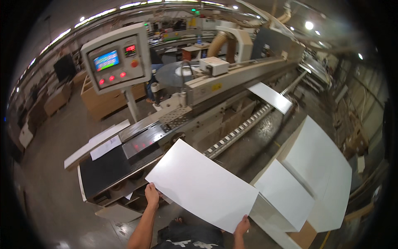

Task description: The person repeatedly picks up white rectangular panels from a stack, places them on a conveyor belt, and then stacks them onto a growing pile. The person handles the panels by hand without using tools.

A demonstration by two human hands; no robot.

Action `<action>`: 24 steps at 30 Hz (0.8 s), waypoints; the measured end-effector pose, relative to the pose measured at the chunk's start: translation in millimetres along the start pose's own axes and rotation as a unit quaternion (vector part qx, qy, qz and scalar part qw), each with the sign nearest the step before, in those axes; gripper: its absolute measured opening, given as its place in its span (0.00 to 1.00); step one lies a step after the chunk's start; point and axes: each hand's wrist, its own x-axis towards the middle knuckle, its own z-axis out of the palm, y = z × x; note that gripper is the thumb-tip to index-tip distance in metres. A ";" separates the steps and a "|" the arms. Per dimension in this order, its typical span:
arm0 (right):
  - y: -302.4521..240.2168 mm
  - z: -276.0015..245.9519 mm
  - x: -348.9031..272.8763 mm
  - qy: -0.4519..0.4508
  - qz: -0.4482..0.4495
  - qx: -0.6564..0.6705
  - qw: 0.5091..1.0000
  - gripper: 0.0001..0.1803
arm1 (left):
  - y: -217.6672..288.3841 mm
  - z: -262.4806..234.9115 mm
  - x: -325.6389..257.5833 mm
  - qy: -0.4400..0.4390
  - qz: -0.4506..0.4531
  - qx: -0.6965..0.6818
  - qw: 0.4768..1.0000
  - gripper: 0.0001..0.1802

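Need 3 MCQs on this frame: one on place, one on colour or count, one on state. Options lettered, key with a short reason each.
1. Where is the second white panel lying?
A. on the machine's roller feed track
B. on the floor
C. on the control console

2. How many round red buttons show in the row below the screen on the control console?
A. one
B. three
C. six

3. How is the large white panel held?
A. left hand only
B. resting on the stack, untouched
C. both hands at its near edge

Key:
1 A, it sits farther along the track beside the rollers.
2 B, three red dots line up under the screen.
3 C, the left hand and the right hand each grip the near edge, beside the stack of white panels.
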 end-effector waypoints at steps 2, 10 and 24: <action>-58.0 24.5 -53.1 -0.040 0.030 0.018 0.999 0.27 | -0.1 -35.4 14.9 0.025 -0.006 0.037 0.999 0.20; -132.3 87.0 -160.6 -0.144 0.021 0.061 0.987 0.24 | -2.1 -50.9 42.7 0.005 -0.029 0.113 0.993 0.19; -192.8 144.1 -197.7 -0.344 -0.007 0.087 0.935 0.19 | 3.3 -28.5 101.0 -0.004 -0.037 0.067 0.997 0.12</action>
